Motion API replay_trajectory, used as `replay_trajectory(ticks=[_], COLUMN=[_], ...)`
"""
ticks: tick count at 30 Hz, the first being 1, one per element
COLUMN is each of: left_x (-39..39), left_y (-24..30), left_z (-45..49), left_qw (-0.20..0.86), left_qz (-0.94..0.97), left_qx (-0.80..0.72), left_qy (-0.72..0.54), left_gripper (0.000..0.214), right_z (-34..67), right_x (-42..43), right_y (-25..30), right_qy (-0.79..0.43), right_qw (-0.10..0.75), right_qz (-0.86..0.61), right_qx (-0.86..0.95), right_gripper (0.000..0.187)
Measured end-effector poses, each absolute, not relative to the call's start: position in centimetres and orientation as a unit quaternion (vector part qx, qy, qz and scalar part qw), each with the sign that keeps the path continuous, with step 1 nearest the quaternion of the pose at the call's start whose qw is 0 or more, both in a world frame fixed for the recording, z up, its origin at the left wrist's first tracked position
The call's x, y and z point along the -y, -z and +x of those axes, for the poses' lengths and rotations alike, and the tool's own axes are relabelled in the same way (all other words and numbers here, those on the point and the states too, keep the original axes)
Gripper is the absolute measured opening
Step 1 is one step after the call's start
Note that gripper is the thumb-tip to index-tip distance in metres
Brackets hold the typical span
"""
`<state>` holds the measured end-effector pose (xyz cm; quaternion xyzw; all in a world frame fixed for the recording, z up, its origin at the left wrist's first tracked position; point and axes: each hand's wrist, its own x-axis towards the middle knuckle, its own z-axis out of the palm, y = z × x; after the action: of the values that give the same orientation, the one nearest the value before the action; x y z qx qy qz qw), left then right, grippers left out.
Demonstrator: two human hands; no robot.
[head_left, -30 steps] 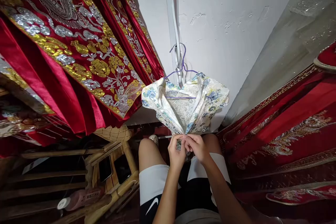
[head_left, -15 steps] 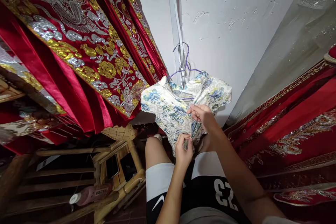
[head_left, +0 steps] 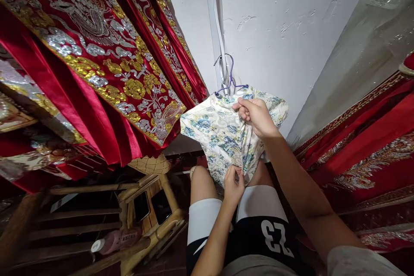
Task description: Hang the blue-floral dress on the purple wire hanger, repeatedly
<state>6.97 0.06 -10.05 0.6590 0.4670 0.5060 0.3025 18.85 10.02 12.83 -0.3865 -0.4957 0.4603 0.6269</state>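
The short-sleeved white garment with blue-and-yellow floral print (head_left: 223,131) hangs above the person's knees, its gaping neckline now drawn together, so the front lies nearly closed. The right hand (head_left: 255,114) has risen from mid-front to the collar, thumb and fingers pinched on the front edge; the left hand (head_left: 234,183) stays low, pinching the same edge near the hem. The purple wire hanger (head_left: 232,75) holds the shoulders, its lower bar now covered. Red sequinned satin cloth (head_left: 134,90) hangs just beside.
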Motion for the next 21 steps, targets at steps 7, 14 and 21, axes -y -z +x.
replay_trajectory(ticks=[7, 14, 21], left_x=[-2.8, -8.4, -9.0], left_y=[5.0, -9.5, -13.3], left_z=[5.0, 3.7, 4.0], left_qw=[0.282, 0.104, 0.038], left_qz=[0.683, 0.734, 0.788], left_qx=[-0.449, -0.342, -0.333], left_qy=[-0.502, -0.577, -0.516], left_gripper=[0.009, 0.033, 0.02], right_z=[18.3, 18.5, 18.9], right_x=[-8.9, -7.3, -9.2], right_y=[-12.3, -13.2, -10.6], right_qy=[-0.412, -0.407, -0.41], right_qw=[0.624, 0.606, 0.596], right_qz=[-0.378, -0.38, -0.376], right_qx=[0.545, 0.568, 0.579], right_gripper=[0.037, 0.033, 0.034])
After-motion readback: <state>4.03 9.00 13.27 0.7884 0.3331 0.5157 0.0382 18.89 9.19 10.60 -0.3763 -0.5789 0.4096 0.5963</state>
